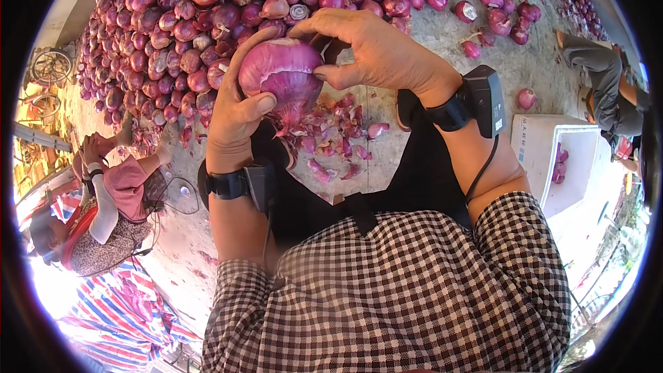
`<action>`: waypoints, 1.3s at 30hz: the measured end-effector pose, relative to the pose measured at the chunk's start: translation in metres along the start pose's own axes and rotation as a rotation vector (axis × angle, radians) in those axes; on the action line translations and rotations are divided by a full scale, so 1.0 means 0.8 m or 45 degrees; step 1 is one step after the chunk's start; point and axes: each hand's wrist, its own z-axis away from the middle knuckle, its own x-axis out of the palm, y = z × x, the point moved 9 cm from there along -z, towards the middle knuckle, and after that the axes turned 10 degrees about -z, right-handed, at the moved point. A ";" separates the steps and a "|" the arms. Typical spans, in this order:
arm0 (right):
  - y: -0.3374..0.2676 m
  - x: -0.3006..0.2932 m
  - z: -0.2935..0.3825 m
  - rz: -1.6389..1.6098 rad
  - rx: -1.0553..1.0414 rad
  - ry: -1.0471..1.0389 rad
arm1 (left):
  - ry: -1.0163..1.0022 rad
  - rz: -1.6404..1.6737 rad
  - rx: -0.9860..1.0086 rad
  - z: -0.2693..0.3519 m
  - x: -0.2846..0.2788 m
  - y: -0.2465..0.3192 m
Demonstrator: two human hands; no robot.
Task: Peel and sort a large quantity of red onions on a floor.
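Note:
A large red onion is held up between my two hands, its papery, ragged end pointing down towards me. My left hand cups its left side, with the thumb across the front. The fingers of my right hand rest at its top, and the thumb presses on its right side at the edge of a torn outer skin layer. Below the onion, loose purple onion skins lie scattered on the concrete floor between my legs. Just beyond my hands rises a big pile of red onions.
A white foam box with a few onions inside stands at the right, near a single onion. One person sits at the left; another is at the far right. A striped sheet lies at the lower left.

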 end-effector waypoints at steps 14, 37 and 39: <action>0.019 0.022 0.001 0.345 -0.037 0.053 | 0.139 -0.123 -0.048 -0.005 -0.015 -0.016; 0.041 0.027 0.002 0.069 0.193 -0.249 | 0.042 -0.155 -0.169 0.005 -0.010 -0.029; 0.042 0.033 0.001 0.077 0.217 -0.231 | 0.093 -0.165 -0.227 0.005 -0.016 -0.039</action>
